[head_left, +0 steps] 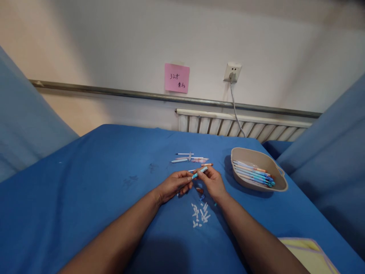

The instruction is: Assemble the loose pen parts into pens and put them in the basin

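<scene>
Between my two hands is a turquoise pen barrel (199,173), tilted up to the right. The fingers of my left hand (178,183) pinch its lower end, and my right hand (212,182) grips it nearer the upper end. Just beyond lie pen parts: a pale blue barrel (179,161), thin white refills (184,154) and an orange-brown piece (207,164). Below my right hand are a small brown piece (200,190) and a blue piece (202,198). Closer to me, several small white pieces (204,216) lie scattered on the blue cloth.
A beige basket (242,153) holding several pens stands to the right on the blue-covered table (94,182). A yellow folder-like item (308,253) lies at the lower right. Behind are a radiator (216,123), a plugged-in cord (235,104) and blue curtains (333,156).
</scene>
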The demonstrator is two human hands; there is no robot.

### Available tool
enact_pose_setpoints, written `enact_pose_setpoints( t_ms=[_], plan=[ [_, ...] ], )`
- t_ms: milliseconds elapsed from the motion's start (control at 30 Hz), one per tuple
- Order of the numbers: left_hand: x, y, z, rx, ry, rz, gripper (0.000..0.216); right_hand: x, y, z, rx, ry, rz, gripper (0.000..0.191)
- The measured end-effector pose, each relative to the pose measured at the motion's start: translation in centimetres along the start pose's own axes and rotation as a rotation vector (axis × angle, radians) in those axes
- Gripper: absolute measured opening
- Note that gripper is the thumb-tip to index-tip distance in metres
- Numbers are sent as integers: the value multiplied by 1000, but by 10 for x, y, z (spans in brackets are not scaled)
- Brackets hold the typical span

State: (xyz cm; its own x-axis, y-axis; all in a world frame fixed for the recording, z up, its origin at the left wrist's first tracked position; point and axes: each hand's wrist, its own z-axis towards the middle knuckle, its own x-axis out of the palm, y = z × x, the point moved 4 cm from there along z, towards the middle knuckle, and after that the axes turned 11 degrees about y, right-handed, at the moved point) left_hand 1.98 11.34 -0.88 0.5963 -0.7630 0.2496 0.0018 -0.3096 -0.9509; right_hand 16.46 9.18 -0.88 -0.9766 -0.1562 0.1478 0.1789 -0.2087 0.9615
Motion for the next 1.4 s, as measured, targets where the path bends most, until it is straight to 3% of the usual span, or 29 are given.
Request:
enact_pose_setpoints(
  t_ms=[267, 500, 733, 867, 1033, 1400],
  plan=[
    [-1, 0, -1, 3, -8, -10, 33, -5, 7, -1, 9, -49, 69, 25],
    [-10, -1, -1, 0, -56, 32, 35, -33, 15, 3, -14, -258, 179, 29],
    [-16, 0, 2, 28, -114, 156, 35, -35, -1, 7, 75, -74, -31, 32],
    [-15, 0, 2, 19, -123, 193, 36, -38, -1, 6, 94, -81, -40, 23],
    [-15, 2, 3, -3, -100, 255, 37, -41, 1, 3, 119, -117, 21, 24],
    [-7, -1, 3, -30, -45, 416, 38, -33, 1, 3, 157, -27, -244, 27]
  ],
)
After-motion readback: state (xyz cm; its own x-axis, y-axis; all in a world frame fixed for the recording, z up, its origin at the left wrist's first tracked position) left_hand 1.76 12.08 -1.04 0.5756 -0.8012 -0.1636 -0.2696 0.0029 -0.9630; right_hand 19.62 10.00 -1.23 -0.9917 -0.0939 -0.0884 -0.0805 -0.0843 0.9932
